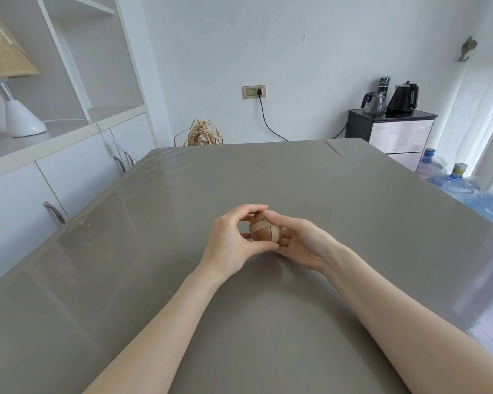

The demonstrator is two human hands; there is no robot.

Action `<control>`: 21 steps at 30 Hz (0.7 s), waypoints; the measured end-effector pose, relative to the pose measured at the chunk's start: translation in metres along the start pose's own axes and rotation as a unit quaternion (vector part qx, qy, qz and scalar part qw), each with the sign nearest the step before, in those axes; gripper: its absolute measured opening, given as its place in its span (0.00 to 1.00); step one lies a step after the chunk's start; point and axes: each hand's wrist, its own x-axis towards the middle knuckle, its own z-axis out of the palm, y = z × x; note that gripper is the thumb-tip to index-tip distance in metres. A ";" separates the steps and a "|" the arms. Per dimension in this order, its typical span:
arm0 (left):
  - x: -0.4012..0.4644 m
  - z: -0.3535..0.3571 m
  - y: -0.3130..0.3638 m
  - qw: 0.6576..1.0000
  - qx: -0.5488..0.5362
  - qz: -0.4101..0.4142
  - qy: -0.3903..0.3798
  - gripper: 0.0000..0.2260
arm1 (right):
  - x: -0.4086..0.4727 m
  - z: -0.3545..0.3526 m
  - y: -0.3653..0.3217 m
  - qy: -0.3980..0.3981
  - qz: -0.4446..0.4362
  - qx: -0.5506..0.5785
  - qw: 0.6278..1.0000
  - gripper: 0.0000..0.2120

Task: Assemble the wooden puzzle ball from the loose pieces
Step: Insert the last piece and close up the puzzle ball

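Note:
A round wooden puzzle ball, light and darker brown with visible seams between its pieces, sits between both hands just above the grey table. My left hand grips its left side, fingers curled over the top and thumb beneath. My right hand holds its right side, thumb on top and fingers cupped under it. No loose pieces show on the table.
A white cabinet with a lamp runs along the left. Beyond the far table edge are a straw bundle and a wall socket with cable. A dark stand with kettles and water bottles lie to the right.

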 end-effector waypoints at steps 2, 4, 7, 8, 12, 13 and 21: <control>0.000 0.000 0.001 1.000 0.003 0.000 0.006 0.28 | 0.000 0.002 0.001 0.005 0.006 0.023 1.000 0.23; 0.001 0.000 0.001 1.000 0.005 0.000 0.008 0.27 | 0.000 0.003 0.002 0.011 0.008 0.040 0.999 0.21; 0.000 0.000 0.001 1.000 0.008 0.000 0.007 0.27 | -0.001 0.003 0.001 0.003 0.019 0.046 0.999 0.21; 0.000 0.000 0.001 1.000 0.007 0.000 0.006 0.27 | -0.001 0.002 0.001 0.001 0.023 0.046 0.999 0.21; -0.001 0.001 0.001 1.000 -0.011 -0.013 0.005 0.25 | 0.000 0.001 0.001 0.000 0.022 0.050 0.999 0.20; -0.001 0.001 0.001 1.000 -0.019 -0.022 0.004 0.24 | 0.000 0.002 0.001 -0.001 0.019 0.050 0.999 0.19; 0.000 0.006 -0.001 0.992 -0.092 -0.087 -0.009 0.23 | 0.000 0.005 0.001 -0.008 -0.029 -0.014 0.999 0.17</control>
